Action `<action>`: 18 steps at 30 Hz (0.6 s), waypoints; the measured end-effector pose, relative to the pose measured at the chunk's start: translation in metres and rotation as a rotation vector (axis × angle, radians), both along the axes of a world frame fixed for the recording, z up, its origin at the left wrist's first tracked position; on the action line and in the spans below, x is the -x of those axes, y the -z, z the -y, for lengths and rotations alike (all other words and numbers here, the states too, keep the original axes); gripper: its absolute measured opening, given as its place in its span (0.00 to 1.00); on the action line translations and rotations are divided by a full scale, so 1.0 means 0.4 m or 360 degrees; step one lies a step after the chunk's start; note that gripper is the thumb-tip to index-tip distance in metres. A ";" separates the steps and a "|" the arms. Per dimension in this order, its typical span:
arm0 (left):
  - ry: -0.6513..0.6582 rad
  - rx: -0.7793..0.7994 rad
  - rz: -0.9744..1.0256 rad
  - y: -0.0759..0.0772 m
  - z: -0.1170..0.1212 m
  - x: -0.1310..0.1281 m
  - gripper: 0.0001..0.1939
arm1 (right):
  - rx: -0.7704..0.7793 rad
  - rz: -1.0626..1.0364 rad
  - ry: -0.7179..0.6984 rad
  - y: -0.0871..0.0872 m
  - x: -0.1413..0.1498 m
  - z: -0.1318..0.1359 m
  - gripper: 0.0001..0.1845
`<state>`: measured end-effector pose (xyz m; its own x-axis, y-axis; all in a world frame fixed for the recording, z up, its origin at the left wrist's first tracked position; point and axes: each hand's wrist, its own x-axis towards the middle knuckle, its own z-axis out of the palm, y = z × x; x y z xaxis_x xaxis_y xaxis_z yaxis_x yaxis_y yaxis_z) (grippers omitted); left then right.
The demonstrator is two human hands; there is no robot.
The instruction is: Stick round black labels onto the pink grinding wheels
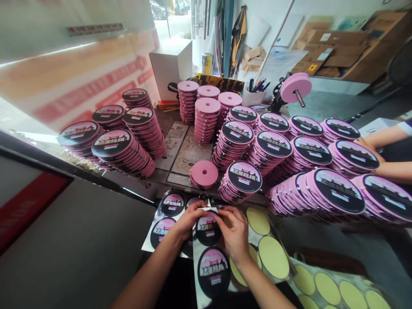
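A sheet of round stickers [210, 242], black and pink with white lettering, hangs upright in front of me. My left hand [192, 219] pinches its top left corner between thumb and fingers. At the top right, my right hand [236, 234] has thumb and fingers closed at the edge of the upper round sticker [208, 227]. Whether that sticker's edge is lifted, I cannot tell. Behind lies another sticker sheet [163, 231], partly covered by my left forearm. To the right, used backing sheets show pale yellow circles [273, 257]. A bare pink foam disc stack [204, 174] stands just beyond my hands.
Several stacks of labelled pink discs [243, 178] fill the table's right side; more stacks [112, 143] stand at left. Plain pink stacks [207, 111] are farther back, near a pen holder [254, 95]. Another person's arms [389, 150] reach in at right.
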<state>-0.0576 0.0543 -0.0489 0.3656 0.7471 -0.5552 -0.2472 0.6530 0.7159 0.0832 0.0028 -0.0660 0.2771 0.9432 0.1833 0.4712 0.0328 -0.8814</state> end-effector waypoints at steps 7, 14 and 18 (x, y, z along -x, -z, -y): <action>-0.0085 -0.0107 -0.0012 -0.004 0.004 -0.011 0.09 | -0.0023 -0.0111 0.0002 0.014 0.008 0.001 0.07; -0.0098 -0.0147 -0.0038 0.008 0.004 -0.018 0.09 | -0.0065 -0.0140 0.0004 0.016 0.009 0.006 0.05; -0.0041 -0.0152 -0.0085 0.016 0.003 -0.018 0.11 | -0.0183 0.0000 -0.0031 0.016 0.004 0.013 0.05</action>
<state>-0.0504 0.0530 -0.0552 0.3176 0.8064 -0.4989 -0.2231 0.5749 0.7872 0.0815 -0.0025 -0.0723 0.2590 0.9211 0.2907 0.4693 0.1430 -0.8714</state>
